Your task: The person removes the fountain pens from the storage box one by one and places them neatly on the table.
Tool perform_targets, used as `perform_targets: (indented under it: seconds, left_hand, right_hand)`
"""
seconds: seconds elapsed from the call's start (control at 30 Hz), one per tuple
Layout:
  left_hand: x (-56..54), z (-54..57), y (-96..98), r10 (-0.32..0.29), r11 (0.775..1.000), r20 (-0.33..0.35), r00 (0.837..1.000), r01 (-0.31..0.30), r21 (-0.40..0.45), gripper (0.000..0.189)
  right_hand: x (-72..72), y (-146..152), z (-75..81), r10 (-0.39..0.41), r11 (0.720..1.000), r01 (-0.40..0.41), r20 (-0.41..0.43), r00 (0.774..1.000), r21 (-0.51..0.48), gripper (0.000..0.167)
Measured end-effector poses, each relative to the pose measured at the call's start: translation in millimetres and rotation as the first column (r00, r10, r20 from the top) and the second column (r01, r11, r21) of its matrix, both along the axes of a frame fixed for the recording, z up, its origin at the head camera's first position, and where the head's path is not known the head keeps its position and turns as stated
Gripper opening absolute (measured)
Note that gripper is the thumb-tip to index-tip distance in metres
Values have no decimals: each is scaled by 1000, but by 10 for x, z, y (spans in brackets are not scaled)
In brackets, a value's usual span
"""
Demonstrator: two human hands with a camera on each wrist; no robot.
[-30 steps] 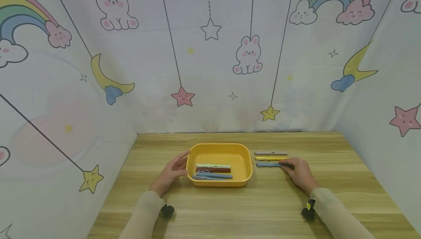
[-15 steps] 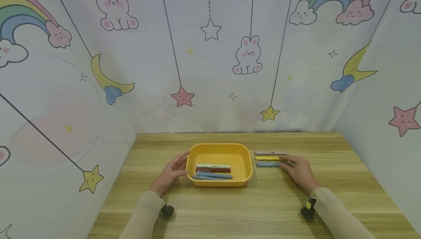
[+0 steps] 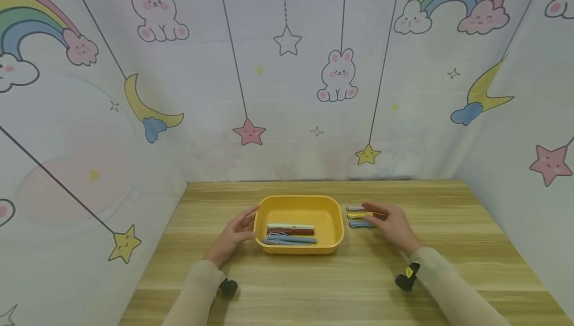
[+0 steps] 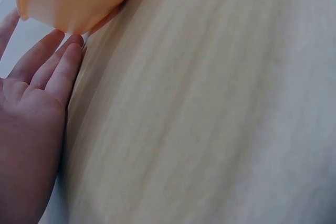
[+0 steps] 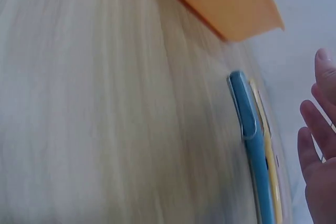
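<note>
My left hand (image 3: 230, 239) rests with extended fingers against the left wall of a yellow plastic tray (image 3: 299, 201); in the left wrist view its fingertips touch the tray's outside. Just right of the tray lie three pens side by side: a pinkish-grey pen (image 3: 354, 208), a yellow pen (image 3: 356, 215) and a blue pen (image 3: 358, 225). Over their right ends hovers my right hand (image 3: 394, 226), thumb and fingers apart, holding nothing. From the right wrist, the blue pen (image 5: 254, 145) and yellow pen (image 5: 269, 156) show beside the spread fingers.
Inside the tray lie a mint-green pen (image 3: 296, 226), a dark red pen (image 3: 298, 232) and two blue pens (image 3: 296, 240). The wood-grain table (image 3: 314, 286) meets a printed cloth backdrop (image 3: 296, 161) behind and on both sides.
My right hand has left the right end of the blue pen, lifted and moved left over the three pens, its fingers spreading apart. The left hand and tray stay put.
</note>
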State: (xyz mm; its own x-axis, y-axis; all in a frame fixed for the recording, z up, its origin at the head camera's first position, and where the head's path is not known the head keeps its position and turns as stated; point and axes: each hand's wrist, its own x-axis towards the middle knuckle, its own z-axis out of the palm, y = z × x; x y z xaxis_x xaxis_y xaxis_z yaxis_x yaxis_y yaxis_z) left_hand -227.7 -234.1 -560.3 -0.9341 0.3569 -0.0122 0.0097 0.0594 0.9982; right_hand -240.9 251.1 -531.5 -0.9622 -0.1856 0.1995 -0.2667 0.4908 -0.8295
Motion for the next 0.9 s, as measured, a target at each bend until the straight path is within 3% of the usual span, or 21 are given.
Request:
perform_targets:
  seconds: [0.37, 0.73, 0.9]
  left_hand:
    - [-7, -5, -2, -4, 1000, -9, 1000, 4, 2, 75]
    - [0, -2, 4, 1, 1000, 0, 1000, -1, 12, 74]
    - [1, -17, 0, 1, 1000, 3, 1000, -1, 2, 74]
  right_hand:
    - [-75, -370, 188, 53, 994, -44, 94, 994, -98, 49]
    - [-180, -780, 299, 139, 971, -122, 67, 988, -208, 47]
    - [-214, -938, 275, 172, 961, -151, 76, 982, -233, 47]
